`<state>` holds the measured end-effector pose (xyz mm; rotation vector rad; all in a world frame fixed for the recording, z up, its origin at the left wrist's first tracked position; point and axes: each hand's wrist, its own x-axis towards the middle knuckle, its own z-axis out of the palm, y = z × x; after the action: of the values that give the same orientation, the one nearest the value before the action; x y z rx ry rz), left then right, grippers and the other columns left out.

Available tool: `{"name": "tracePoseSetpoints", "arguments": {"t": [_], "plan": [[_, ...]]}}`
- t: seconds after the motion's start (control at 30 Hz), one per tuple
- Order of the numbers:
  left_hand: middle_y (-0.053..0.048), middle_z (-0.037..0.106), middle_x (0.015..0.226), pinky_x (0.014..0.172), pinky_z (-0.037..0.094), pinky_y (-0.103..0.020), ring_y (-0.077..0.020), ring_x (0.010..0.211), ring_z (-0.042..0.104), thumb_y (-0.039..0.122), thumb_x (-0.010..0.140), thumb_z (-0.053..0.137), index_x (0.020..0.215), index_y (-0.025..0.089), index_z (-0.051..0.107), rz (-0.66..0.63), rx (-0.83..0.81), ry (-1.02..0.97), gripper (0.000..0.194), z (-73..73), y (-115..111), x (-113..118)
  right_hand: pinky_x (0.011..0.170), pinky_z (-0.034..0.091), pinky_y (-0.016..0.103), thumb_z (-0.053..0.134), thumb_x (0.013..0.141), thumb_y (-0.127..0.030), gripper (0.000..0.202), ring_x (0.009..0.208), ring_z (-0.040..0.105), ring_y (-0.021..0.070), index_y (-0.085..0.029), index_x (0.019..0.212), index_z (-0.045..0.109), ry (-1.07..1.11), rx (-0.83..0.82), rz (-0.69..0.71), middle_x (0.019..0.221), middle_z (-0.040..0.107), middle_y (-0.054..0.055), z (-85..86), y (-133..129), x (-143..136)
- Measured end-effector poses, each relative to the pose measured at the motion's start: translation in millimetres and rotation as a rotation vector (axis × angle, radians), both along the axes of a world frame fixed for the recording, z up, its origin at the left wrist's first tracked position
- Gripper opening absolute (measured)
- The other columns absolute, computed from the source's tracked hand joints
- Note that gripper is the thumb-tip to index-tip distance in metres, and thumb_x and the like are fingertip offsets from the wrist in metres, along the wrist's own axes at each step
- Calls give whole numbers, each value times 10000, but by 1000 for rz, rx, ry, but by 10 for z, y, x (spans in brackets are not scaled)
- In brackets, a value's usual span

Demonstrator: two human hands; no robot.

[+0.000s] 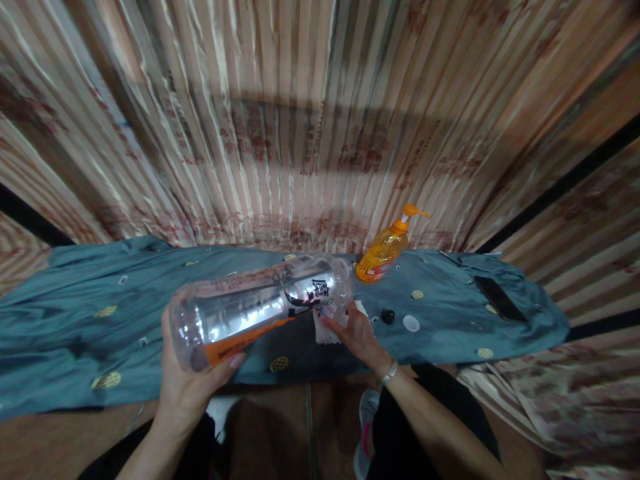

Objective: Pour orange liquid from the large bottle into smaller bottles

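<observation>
A large clear plastic bottle (260, 293) with a silver, black and orange label lies tilted in the air above the bed-like surface. My left hand (193, 380) is wrapped round its base end, the thumb along the orange part. Close to the bottle's neck end, my right hand (357, 337) has its fingers closed on a small white printed cloth (327, 331), which shows on both sides of the hand. The neck end partly hides those fingers, so whether they also touch the bottle is unclear.
An orange pump bottle (383, 253) stands behind the neck end. To the right lie a small black cap (387, 316), a white round disc (411, 323) and a dark phone (500, 299). Everything rests on a teal cloth cover (125, 333), with striped curtains (300, 133) hanging behind.
</observation>
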<state>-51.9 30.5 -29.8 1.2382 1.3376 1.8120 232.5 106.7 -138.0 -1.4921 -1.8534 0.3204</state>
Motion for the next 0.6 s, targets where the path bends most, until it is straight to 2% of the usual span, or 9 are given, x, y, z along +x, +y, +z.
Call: {"name": "tracePoseSetpoints", "arguments": {"t": [0.3,0.47,0.6], "plan": [[-81,554,1358,1234,264,-654,-412,1400,441,405,477,940,1245,309,575,-7,-12,-11,855,4,-14,2,680,650,450,770,829,-347,475,801,745,304,-267,1263,595,-24,14,-23,859,752,70,-65,14,26],[-82,567,1336,1236,254,-661,-419,1398,441,410,468,940,1225,307,586,0,-8,4,842,3,-4,-8,718,656,450,740,858,-343,443,850,753,294,-274,1263,575,8,3,19,934,760,70,-51,9,24],[-83,568,1330,1238,244,-665,-423,1402,439,408,479,937,1213,302,594,6,-8,5,817,-12,-5,-10,698,653,455,767,829,-337,465,810,751,303,-257,1245,575,-10,10,-21,875,755,67,-58,12,4]]}}
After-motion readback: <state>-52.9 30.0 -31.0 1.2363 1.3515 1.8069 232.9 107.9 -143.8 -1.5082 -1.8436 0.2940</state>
